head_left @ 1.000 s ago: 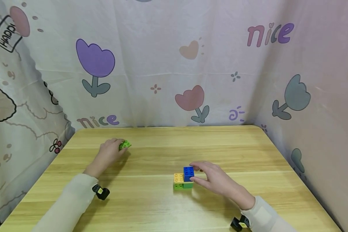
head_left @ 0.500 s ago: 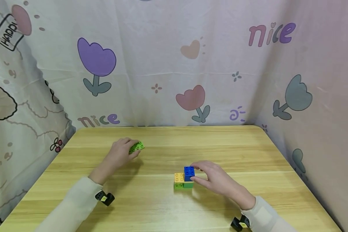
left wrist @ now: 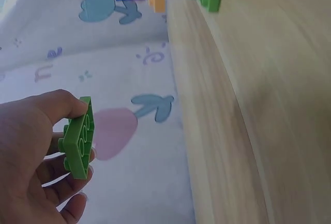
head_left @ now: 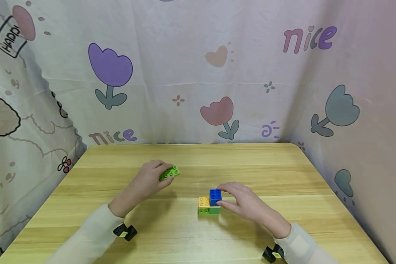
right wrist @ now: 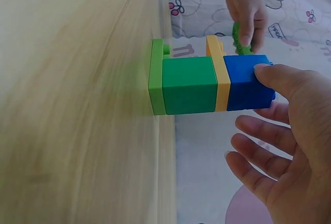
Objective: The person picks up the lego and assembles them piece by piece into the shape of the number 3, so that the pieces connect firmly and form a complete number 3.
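My left hand [head_left: 150,179] pinches a thin light-green building brick [left wrist: 81,138] between thumb and fingers, held above the table left of the stack. Its hollow underside with round tubes shows in the left wrist view. The stack stands upright on the table: a thin light-green brick [right wrist: 156,76] at the bottom, a darker green block [right wrist: 190,85], a thin yellow-orange brick [right wrist: 221,76], then a blue block [head_left: 215,197] on top at the right end. My right hand [head_left: 245,201] pinches the blue block between thumb and index finger; its other fingers are spread apart below.
A light wooden table [head_left: 178,234] lies under both hands. Behind and beside it hangs a pale patterned curtain [head_left: 171,47] with tulips and lettering. Each cuff carries a small black camera [head_left: 125,232].
My left hand has moved right and a little nearer with the light-green brick, toward the stack. The right hand and the stack have stayed in place.
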Available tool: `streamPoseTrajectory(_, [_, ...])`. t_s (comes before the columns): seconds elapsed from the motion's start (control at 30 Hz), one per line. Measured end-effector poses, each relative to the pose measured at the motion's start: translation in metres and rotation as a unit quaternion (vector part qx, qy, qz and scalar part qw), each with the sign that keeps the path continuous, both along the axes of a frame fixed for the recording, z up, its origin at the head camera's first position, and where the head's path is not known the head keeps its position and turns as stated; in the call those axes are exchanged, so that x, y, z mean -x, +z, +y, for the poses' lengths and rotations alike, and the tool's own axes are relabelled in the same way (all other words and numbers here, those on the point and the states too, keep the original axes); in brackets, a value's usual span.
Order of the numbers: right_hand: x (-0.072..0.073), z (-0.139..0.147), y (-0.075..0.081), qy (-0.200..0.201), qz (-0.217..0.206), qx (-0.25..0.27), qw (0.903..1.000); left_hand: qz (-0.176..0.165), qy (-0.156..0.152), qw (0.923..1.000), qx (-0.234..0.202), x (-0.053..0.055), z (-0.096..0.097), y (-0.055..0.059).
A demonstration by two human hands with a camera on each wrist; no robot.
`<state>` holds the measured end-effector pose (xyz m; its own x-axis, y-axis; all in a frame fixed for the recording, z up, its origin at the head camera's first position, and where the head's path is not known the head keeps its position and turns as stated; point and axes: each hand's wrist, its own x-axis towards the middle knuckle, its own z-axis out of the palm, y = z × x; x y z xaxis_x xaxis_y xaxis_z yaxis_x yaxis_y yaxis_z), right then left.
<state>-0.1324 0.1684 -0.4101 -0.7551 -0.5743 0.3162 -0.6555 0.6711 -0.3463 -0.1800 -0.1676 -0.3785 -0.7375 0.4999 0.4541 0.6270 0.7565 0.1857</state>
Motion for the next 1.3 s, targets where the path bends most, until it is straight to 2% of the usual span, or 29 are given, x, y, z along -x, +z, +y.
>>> streamPoseTrajectory(0.23, [0.001,0.001,-0.001,0.004,0.002,0.006,1.0000,-0.001,-0.029,0.9996,-0.008,-0.010,0.017,0.008])
streamPoseTrajectory(0.5, [0.001,0.001,-0.002,0.005,0.012,0.007,0.9999,-0.031,-0.062,0.9976,-0.001,-0.019,0.038,0.013])
streamPoseTrajectory(0.87, [0.002,0.001,-0.002,0.007,0.002,0.012,0.9999,-0.024,-0.113,0.9933,-0.009,-0.023,0.065,0.012])
streamPoseTrajectory(1.07, [0.002,0.001,-0.001,0.008,-0.009,0.019,0.9997,-0.039,-0.128,0.9909,-0.013,-0.027,0.078,0.012])
streamPoseTrajectory(1.3, [0.001,0.001,-0.003,0.021,0.016,0.022,0.9994,-0.059,-0.138,0.9886,0.004,-0.030,0.088,0.009])
